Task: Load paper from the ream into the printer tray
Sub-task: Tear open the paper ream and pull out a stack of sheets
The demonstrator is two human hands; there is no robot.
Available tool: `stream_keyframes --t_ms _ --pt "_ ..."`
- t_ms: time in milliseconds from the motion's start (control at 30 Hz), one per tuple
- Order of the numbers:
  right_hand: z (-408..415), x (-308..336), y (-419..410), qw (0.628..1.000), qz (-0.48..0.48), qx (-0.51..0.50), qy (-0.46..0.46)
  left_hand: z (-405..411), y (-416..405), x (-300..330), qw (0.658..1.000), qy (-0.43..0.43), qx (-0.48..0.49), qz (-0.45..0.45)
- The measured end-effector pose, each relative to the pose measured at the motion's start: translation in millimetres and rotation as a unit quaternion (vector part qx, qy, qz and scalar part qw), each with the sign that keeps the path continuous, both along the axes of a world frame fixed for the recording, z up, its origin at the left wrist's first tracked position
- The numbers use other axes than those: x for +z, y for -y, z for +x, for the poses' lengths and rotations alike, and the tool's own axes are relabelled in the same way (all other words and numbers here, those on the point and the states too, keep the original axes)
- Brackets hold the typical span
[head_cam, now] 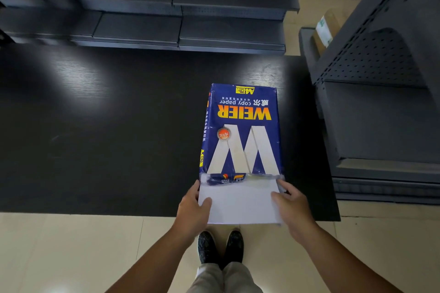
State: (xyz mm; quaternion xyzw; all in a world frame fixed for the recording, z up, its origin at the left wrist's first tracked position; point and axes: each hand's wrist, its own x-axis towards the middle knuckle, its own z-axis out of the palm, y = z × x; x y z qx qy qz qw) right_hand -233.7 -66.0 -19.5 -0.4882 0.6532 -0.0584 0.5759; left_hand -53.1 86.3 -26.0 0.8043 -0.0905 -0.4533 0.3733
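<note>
A blue ream of copy paper (240, 131) lies on a black table (107, 126), its near end torn open. A stack of white sheets (240, 202) sticks out of that open end past the table's front edge. My left hand (192, 209) grips the stack's left side, thumb on top. My right hand (291, 207) grips the right side the same way. No printer or tray is in view.
Dark metal shelving (166, 19) runs along the far side of the table. Another dark shelf unit (381, 102) stands close on the right, with a cardboard box (326, 28) behind it. My shoes (220, 247) stand on beige floor tiles below the table edge.
</note>
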Motion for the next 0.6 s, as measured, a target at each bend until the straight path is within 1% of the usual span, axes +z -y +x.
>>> stream_keyframes --t_ms 100,200,400,533,600 --pt "-4.0 2.1 -12.4 1.0 0.001 0.005 0.012 5.6 0.9 8.6 0.999 -0.022 0.008 -0.023" --pt "-11.7 7.8 -22.3 1.0 -0.009 -0.005 0.023 5.9 2.8 11.1 0.999 -0.026 0.012 -0.024" --pt "-33.1 17.5 -36.9 0.999 -0.033 0.009 0.031 -19.7 -15.8 12.1 0.999 0.007 -0.02 -0.029" --pt "-51.3 16.9 -43.8 0.997 -0.049 0.025 0.046 -45.5 -28.4 20.5 0.998 0.037 -0.006 -0.042" --pt "-65.9 20.3 -52.6 0.996 -0.055 0.031 0.056 -64.1 -36.9 29.2 0.998 0.042 0.017 -0.039"
